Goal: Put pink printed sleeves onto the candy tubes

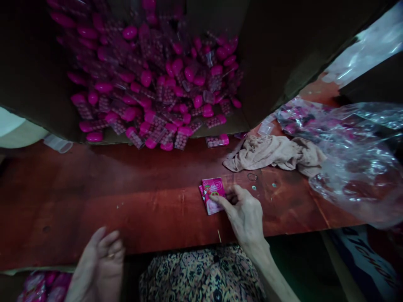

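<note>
My right hand [244, 212] rests at the middle of the reddish wooden table [126, 209], its fingertips pressing on a small pink printed card packet [214, 193]. A second card seems to lie under that packet's left edge. My left hand [102, 262] hovers at the table's near edge with its fingers loosely curled, a ring on one finger and nothing visible in it. Far ahead, an open cardboard box [245, 84] holds a heap of pink blister packs [147, 88]. One loose blister pack [217, 140] lies on the table just outside the box.
A crumpled beige cloth [270, 155] lies right of my right hand. A large clear plastic bag [355, 155] with pink items inside spreads over the table's right end. More pink packs [40, 287] sit below the near edge at left, beside my patterned clothing [201, 274].
</note>
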`<action>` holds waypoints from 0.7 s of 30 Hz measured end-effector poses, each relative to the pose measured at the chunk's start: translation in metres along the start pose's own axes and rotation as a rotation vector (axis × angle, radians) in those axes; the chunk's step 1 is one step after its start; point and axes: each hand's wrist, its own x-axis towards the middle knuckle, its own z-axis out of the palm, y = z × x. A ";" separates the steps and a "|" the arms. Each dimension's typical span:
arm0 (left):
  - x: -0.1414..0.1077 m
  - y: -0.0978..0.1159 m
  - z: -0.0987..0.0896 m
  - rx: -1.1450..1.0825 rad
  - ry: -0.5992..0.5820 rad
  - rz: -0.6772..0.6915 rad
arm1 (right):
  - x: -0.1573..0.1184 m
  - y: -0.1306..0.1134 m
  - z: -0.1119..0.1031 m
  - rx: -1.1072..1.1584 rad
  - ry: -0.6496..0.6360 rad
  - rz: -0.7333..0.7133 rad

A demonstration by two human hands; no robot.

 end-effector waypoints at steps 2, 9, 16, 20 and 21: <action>-0.017 -0.001 0.048 -0.052 -0.097 -0.019 | 0.000 0.003 0.003 0.079 0.022 0.034; -0.043 -0.037 0.151 0.434 -0.535 0.318 | 0.001 0.003 0.002 0.131 0.078 -0.043; -0.029 -0.067 0.165 1.087 -0.641 1.129 | 0.003 0.007 0.009 0.217 0.191 -0.109; -0.030 -0.065 0.163 1.117 -0.634 1.151 | 0.005 0.015 0.012 0.224 0.203 -0.131; -0.031 -0.064 0.162 1.110 -0.635 1.144 | 0.006 0.016 0.012 0.212 0.214 -0.128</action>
